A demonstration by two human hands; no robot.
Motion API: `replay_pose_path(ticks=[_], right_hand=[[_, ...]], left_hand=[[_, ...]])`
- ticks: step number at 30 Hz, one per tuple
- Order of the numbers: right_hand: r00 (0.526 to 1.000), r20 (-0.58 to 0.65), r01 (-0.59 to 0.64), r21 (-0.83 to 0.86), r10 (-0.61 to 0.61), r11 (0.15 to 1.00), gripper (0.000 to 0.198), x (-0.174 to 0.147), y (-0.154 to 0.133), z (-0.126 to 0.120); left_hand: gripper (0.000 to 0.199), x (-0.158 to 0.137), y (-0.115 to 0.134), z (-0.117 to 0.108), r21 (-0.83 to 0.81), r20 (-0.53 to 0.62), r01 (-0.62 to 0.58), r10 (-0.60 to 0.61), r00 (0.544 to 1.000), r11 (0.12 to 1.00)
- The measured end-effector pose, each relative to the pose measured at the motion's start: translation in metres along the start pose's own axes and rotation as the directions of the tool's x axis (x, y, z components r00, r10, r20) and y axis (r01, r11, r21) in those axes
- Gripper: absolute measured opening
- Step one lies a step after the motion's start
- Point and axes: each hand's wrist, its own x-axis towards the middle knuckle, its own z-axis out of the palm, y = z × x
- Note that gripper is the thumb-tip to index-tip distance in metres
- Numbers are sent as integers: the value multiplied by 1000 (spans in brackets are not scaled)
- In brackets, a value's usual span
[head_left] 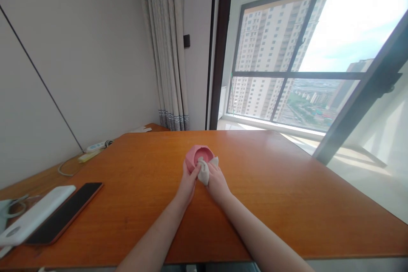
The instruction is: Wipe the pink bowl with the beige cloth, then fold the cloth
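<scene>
A pink faceted bowl (190, 157) is tilted on its side above the middle of the wooden table, its round opening turned toward me. My left hand (188, 180) is closed on the bowl's lower left side, with the thumb near the rim. In my right hand (218, 180) is a white cloth (203, 172), bunched up and pressed against the bowl's opening and right rim. Part of the cloth pokes out above the right fingers. The bowl's underside and most of the left fingertips are hidden.
On the wooden table (143, 170) at left lie a black phone (65, 212) and a white power bank (38, 214) with cables. Farther back along the wall are a white power strip (97, 146) and a yellow item (90, 156). A curtain (168, 51) hangs behind the table.
</scene>
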Motion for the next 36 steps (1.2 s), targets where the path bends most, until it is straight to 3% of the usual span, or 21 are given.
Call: replay_pose_path(ticks=[7,13,19,24,28,31,34,36], right_hand=[[995,-17,93,-3,-93,996,30,3,8,4],[977,5,214,-40,-213,976,28,6,5,-4],[992,-53,114,-47,-117,992,31,0,-3,-1],[994,4,112,18,-112,994,38,0,0,0],[988,73,129,72,-135,989,37,5,2,-7],[981,112,153,64,-160,986,29,7,2,-10],[973,148,176,38,-180,984,25,7,-1,-7],[981,120,155,-2,-154,988,23,5,-2,-5]], left_hand=[[61,14,8,-18,201,-37,-108,118,992,974],[55,21,20,-35,406,-42,-79,105,994,910],[68,12,4,-21,352,-86,-160,202,976,922],[52,9,-2,-17,395,-128,-96,158,979,914],[45,17,10,-32,517,-100,-122,202,974,847],[37,25,17,-45,584,-48,-105,163,985,805],[43,29,17,-50,533,-133,-11,97,986,846],[56,26,12,-43,398,-196,73,7,981,914]])
